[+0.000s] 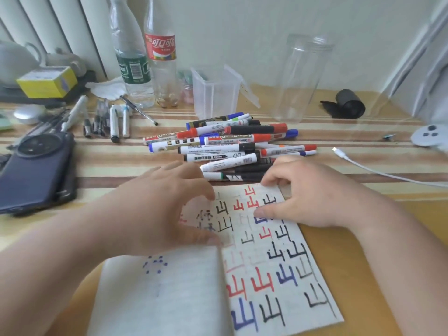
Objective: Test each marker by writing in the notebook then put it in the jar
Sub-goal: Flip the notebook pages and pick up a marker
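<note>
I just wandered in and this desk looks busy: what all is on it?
notebook: one, white, red, blue and black characters, open in front.
markers: a pile, uncounted, red, blue and black caps, behind the notebook.
jar: one, clear, upright behind the pile.
square container: one, clear, left of the jar.
bottles: two, clear, back left.
phone: one, dark, far left.
pens: several, black and white, between phone and pile.
yellow box: one, back left.
cable: one, white, right.
left hand: one, fingers spread over the notebook.
right hand: one, fingertips on the page's upper corner.
</note>
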`<state>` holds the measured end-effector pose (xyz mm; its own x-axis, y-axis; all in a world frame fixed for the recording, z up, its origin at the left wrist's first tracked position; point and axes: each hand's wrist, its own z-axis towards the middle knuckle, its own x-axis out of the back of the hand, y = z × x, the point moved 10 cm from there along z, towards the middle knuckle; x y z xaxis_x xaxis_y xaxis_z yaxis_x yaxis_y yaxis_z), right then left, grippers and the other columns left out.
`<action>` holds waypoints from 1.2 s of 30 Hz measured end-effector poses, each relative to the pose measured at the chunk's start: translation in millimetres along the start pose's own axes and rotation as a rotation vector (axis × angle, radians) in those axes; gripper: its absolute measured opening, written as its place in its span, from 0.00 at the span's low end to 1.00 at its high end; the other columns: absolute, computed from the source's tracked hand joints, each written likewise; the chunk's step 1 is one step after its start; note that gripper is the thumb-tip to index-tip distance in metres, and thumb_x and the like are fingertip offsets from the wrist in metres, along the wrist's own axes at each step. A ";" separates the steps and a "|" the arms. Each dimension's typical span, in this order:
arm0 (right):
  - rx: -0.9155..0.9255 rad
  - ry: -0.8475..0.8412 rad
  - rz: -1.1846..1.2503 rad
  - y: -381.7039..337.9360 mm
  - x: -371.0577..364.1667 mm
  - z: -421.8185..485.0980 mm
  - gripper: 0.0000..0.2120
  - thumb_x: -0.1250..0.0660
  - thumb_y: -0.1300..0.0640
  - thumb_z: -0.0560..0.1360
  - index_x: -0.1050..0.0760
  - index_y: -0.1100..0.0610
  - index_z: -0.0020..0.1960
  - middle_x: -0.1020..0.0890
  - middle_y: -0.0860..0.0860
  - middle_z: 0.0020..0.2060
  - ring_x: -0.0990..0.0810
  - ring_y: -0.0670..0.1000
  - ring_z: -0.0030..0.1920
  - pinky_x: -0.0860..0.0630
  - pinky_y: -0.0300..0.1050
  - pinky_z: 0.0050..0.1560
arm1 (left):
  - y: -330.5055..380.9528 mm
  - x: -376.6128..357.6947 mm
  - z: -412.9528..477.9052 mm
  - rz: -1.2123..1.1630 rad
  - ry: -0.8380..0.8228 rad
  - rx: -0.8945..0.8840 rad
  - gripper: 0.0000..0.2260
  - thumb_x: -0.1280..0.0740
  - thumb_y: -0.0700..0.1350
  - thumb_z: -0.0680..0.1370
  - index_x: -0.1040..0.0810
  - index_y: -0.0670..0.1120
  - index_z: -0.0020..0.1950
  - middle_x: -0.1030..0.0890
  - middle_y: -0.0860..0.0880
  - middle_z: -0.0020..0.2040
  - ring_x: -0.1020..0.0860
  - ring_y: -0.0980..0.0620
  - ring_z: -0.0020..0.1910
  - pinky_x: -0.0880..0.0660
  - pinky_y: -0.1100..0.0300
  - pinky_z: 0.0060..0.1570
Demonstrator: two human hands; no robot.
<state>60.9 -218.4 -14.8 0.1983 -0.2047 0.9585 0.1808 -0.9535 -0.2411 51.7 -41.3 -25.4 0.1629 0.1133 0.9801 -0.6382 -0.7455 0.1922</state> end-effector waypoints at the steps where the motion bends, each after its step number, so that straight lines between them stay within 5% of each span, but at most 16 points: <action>1: -0.027 -0.009 0.006 4.0 -0.5 -0.2 0.30 0.28 0.27 0.61 0.23 0.41 0.58 0.27 0.36 0.52 0.25 0.41 0.54 0.24 0.47 0.57 | -0.7 0.4 -0.1 0.007 0.006 -0.001 0.34 0.46 0.83 0.65 0.32 0.68 0.65 0.35 0.69 0.60 0.36 0.66 0.60 0.33 0.62 0.59; 7: -0.065 0.002 0.028 3.0 -1.2 2.9 0.30 0.26 0.27 0.60 0.26 0.42 0.55 0.29 0.35 0.52 0.29 0.40 0.55 0.25 0.46 0.57 | -3.0 -3.9 0.3 -0.007 0.005 -0.006 0.37 0.49 0.84 0.64 0.29 0.67 0.66 0.33 0.68 0.64 0.36 0.64 0.66 0.36 0.58 0.67; 11: -0.089 0.025 0.067 4.2 0.6 2.3 0.27 0.23 0.31 0.59 0.30 0.42 0.48 0.27 0.36 0.49 0.27 0.38 0.51 0.27 0.42 0.47 | -5.3 -4.9 3.6 -0.102 0.052 -0.021 0.35 0.46 0.82 0.65 0.25 0.64 0.64 0.31 0.67 0.62 0.35 0.63 0.64 0.35 0.57 0.67; 17: -0.080 0.211 0.256 9.9 11.8 4.4 0.10 0.26 0.48 0.73 0.24 0.49 0.39 0.22 0.44 0.33 0.25 0.43 0.34 0.30 0.41 0.35 | -7.0 -5.3 6.9 -0.210 0.096 -0.016 0.28 0.38 0.76 0.68 0.24 0.63 0.62 0.31 0.67 0.60 0.35 0.63 0.63 0.35 0.59 0.66; 28: 0.034 0.168 0.272 9.1 10.4 3.6 0.15 0.33 0.46 0.79 0.21 0.52 0.37 0.20 0.46 0.31 0.24 0.45 0.32 0.28 0.43 0.35 | -4.9 1.1 6.9 -0.202 0.148 0.012 0.32 0.42 0.75 0.69 0.26 0.60 0.67 0.27 0.65 0.62 0.32 0.62 0.64 0.32 0.58 0.68; 31: 0.132 0.219 0.550 1.9 14.7 3.1 0.25 0.35 0.43 0.80 0.29 0.59 0.32 0.30 0.45 0.24 0.31 0.47 0.27 0.34 0.46 0.33 | 2.6 15.0 4.0 -0.226 0.315 -0.018 0.24 0.39 0.71 0.71 0.22 0.59 0.60 0.24 0.62 0.56 0.29 0.58 0.58 0.29 0.55 0.61; 33: 0.168 0.113 0.945 -5.8 3.6 6.0 0.33 0.34 0.34 0.75 0.25 0.67 0.39 0.20 0.60 0.32 0.23 0.61 0.33 0.28 0.53 0.36 | 3.5 28.8 -2.2 -0.381 0.464 -0.008 0.19 0.36 0.69 0.72 0.21 0.55 0.47 0.22 0.58 0.44 0.25 0.57 0.47 0.27 0.57 0.49; 36: 0.220 -0.171 1.211 -37.4 -20.1 3.4 0.37 0.32 0.29 0.70 0.22 0.67 0.48 0.21 0.73 0.43 0.23 0.73 0.38 0.24 0.62 0.40 | 13.2 22.8 0.1 -0.797 0.348 -0.050 0.29 0.38 0.71 0.74 0.21 0.45 0.38 0.27 0.45 0.31 0.29 0.45 0.32 0.29 0.48 0.35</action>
<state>53.4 -177.9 -25.5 0.4704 -0.8795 0.0727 -0.0518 -0.1098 -0.9926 47.1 -48.5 -0.6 0.3407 0.7896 0.5103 -0.4654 -0.3300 0.8213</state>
